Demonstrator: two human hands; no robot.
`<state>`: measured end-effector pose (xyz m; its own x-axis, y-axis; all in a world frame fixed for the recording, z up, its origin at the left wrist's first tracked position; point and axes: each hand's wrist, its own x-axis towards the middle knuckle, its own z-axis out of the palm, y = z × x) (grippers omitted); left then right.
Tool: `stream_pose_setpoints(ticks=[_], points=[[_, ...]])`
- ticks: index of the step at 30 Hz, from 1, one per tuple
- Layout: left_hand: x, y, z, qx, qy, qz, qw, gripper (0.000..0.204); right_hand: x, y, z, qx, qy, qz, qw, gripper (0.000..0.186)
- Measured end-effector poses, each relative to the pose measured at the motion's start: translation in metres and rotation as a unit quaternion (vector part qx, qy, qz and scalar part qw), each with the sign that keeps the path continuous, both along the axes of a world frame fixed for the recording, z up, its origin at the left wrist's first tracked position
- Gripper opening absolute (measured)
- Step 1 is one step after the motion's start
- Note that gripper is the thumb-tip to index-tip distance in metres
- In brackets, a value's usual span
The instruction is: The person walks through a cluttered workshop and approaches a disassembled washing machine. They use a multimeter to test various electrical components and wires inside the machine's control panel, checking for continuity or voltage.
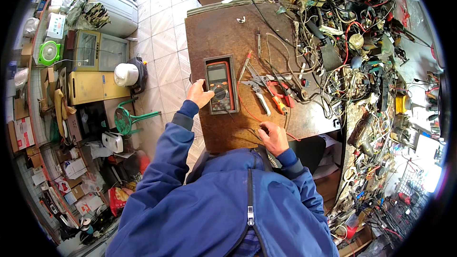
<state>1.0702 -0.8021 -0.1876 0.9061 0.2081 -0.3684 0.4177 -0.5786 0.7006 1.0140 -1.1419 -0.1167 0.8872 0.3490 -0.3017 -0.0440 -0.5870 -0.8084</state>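
On the brown wooden table (228, 28) lies a multimeter (220, 85) in a dark grey frame-like case, with a grey display, orange buttons and a round dial. My left hand (201, 93) grips its left edge, the thumb reaching over the face near the dial. Close to the table's front edge, my right hand (273, 138) is curled with its fingers together; what they hold, if anything, is hidden. A thin black lead (248, 132) ends beside those fingers. A red test lead (243, 102) runs from the meter's right side toward the same hand.
Right of the meter lie white-handled pliers (261, 101), orange-red pliers (278, 101) and a soldering-iron-like tool (300, 90) with a grey cord. Tangled cables and parts (342, 33) heap up at the right. A green stool (126, 120) and yellow cabinet (90, 87) stand left.
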Motion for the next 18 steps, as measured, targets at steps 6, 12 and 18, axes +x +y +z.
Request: stream_pose_setpoints(ticks=[6, 12, 18], points=[[-0.031, -0.016, 0.065, -0.33, 0.056, 0.172, 0.926, 0.036, 0.004, -0.028, -0.01, -0.029, 0.005, -0.006, 1.0, 0.028], [-0.068, -0.024, 0.146, -0.471, -0.028, 0.259, 0.843, 0.052, 0.014, -0.019, 0.034, 0.026, -0.128, 0.082, 0.988, 0.075], [-0.072, -0.048, 0.202, -0.507, -0.119, 0.266, 0.811, 0.054, 0.021, 0.027, 0.042, 0.241, 0.0, 0.159, 0.957, 0.061]])
